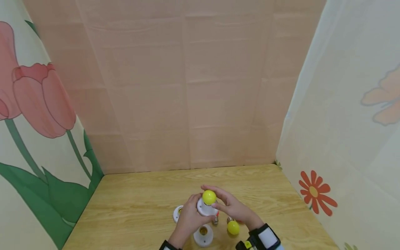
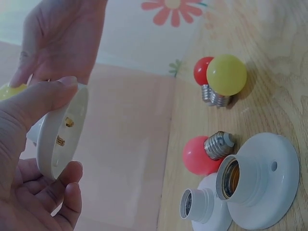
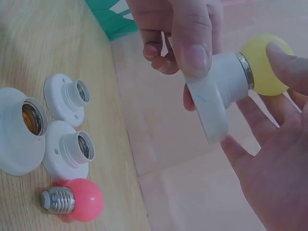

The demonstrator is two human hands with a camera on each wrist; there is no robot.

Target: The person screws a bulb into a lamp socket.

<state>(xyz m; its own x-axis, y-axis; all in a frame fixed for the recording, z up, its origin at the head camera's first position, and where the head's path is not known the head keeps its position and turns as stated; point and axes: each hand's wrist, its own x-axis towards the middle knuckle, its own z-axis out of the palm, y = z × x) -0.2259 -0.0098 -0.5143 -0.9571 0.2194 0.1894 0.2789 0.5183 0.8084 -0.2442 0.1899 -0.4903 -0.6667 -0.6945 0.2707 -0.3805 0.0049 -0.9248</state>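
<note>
My left hand (image 1: 191,214) grips a white round lamp holder (image 3: 209,103) by its base, thumb on one side and fingers on the other. Brass terminals show on the holder's underside in the left wrist view. A yellow bulb (image 3: 262,65) sits in the holder's mouth, a strip of its metal cap still visible at the rim. My right hand (image 3: 274,163) holds this bulb, its thumb against the yellow globe and its fingers around the far side. Both hands are raised over the table.
On the wooden table (image 1: 134,208) stand several white lamp holders, among them a large one (image 3: 21,134) and a smaller one (image 3: 65,98). Nearby lie a red bulb (image 3: 86,199), another yellow bulb (image 2: 226,74) and a second red bulb (image 2: 202,70). Printed cloth walls surround the table.
</note>
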